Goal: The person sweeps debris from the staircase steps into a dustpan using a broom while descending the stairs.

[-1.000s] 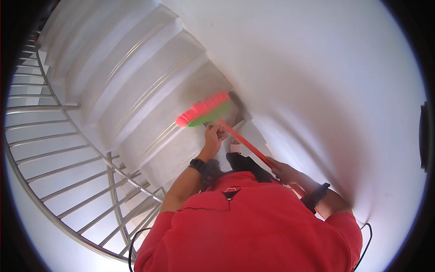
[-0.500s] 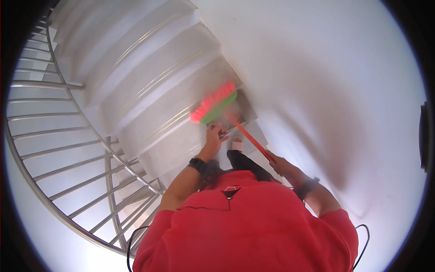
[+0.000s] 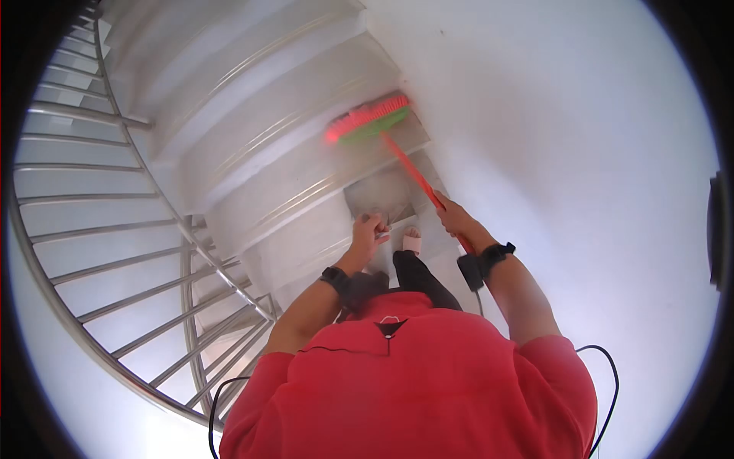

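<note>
My right hand [image 3: 456, 219] is wrapped around the red handle of a broom [image 3: 415, 173]. The broom's green head with pink-red bristles lies against a white stair step [image 3: 298, 141], close to the wall. Lower down, my left hand [image 3: 369, 234] is closed on the handle of a grey dustpan [image 3: 378, 193], whose pan rests below the broom head. Most of the dustpan's handle is hidden by my fingers.
A curved metal railing [image 3: 164, 191] runs down the left side of the winding staircase. A white wall [image 3: 581, 191] rises on the right. My foot in a pale slipper [image 3: 411, 242] stands on a step below the dustpan.
The broom head has moved up and away from the dustpan, onto a step nearer the wall. My right hand has gone forward with it. The left hand stays nearly in place.
</note>
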Action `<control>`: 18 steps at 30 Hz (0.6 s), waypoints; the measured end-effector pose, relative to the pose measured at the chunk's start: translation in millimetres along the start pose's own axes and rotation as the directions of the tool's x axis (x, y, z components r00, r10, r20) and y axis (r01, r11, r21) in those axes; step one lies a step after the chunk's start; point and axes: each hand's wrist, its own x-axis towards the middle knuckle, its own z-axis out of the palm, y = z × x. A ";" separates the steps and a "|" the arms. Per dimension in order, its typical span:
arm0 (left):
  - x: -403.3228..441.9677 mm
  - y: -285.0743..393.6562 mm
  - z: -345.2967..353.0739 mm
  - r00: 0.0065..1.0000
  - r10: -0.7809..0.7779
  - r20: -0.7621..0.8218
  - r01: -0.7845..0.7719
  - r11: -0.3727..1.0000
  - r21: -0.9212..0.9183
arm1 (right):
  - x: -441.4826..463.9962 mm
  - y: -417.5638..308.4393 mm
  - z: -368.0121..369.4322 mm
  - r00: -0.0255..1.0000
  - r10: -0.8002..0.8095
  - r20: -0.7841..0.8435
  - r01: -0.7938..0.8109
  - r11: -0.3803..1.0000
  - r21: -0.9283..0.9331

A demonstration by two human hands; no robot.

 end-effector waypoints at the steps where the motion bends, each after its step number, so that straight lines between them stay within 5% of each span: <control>1: -3.1 2.5 -6.8 1.000 -0.003 0.014 0.003 1.000 0.002 | 0.7 -3.8 11.2 1.000 -0.003 0.004 0.003 1.000 -0.012; 6: -16.2 15.0 -33.9 1.000 -0.010 0.027 0.010 1.000 0.005 | -30.5 29.6 61.3 1.000 0.007 0.004 -0.007 0.994 -0.109; 11: -22.2 20.9 -56.0 0.997 -0.016 0.076 0.015 1.000 0.020 | -141.3 24.9 79.6 0.966 0.221 0.135 -0.206 0.972 -0.118; 15: -24.9 23.0 -65.9 0.995 -0.019 0.094 0.015 0.999 0.042 | -174.5 34.3 95.4 0.990 -0.136 0.027 0.138 0.987 -0.078; 18: -26.8 22.1 -71.2 0.996 -0.026 0.091 0.021 0.999 0.049 | -176.9 12.0 87.1 0.998 0.046 0.036 -0.047 0.999 0.019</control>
